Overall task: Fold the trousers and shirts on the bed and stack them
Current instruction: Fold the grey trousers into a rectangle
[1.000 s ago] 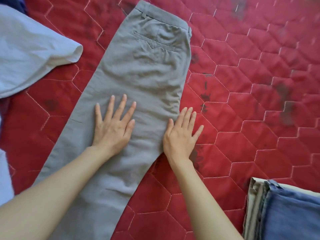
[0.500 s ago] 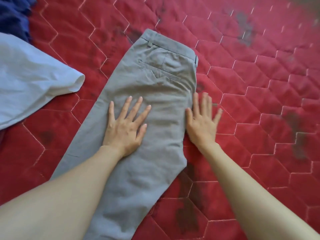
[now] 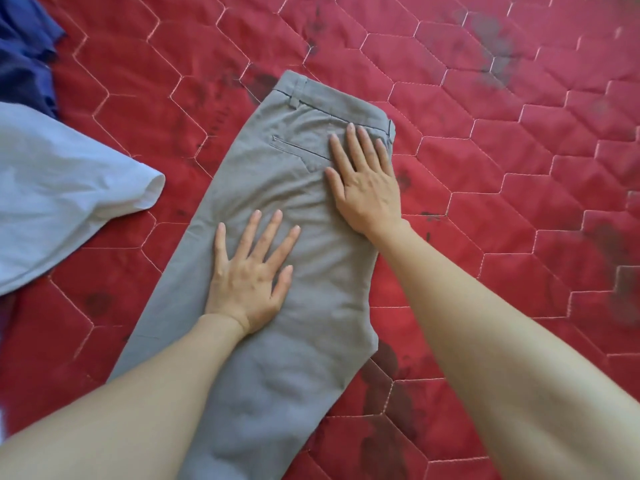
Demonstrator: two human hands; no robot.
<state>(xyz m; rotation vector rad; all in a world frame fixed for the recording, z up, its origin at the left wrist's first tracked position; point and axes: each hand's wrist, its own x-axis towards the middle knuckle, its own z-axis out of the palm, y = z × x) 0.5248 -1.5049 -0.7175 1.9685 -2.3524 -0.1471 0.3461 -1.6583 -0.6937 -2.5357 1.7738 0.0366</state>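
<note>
Grey trousers (image 3: 277, 202) lie flat on the red quilted bedcover (image 3: 519, 202) in the head view, the one view here, folded lengthwise so one leg covers the other. The waistband points away from the person and sits a little above the middle of the picture, with a belt loop and a welt back pocket facing up. The legs run down and to the left, passing under the forearms and out of the lower edge.

The left hand (image 3: 247, 271) rests palm down on the seat and thigh part of the trousers, fingers straight and spread, holding nothing. The right hand (image 3: 365, 188) also lies flat, higher up, just below the waistband and beside the pocket, fingers straight and close together, pressing on the cloth by the right-hand folded edge. Its fingertips nearly reach the waistband corner. Neither hand grips the fabric; both lie open upon it. The two hands are near each other but apart, the right farther from the person than the left.

To the left, well apart from the trousers, a pale blue garment (image 3: 62, 202) lies loosely spread, its rounded edge pointing toward the trousers; it looks like a shirt, though too little of it shows to be sure. Above it, in the top left corner, a crumpled dark blue cloth (image 3: 24, 57) touches or overlaps the pale one. Dark smudges mark the bedcover around the trousers and toward the upper right.
</note>
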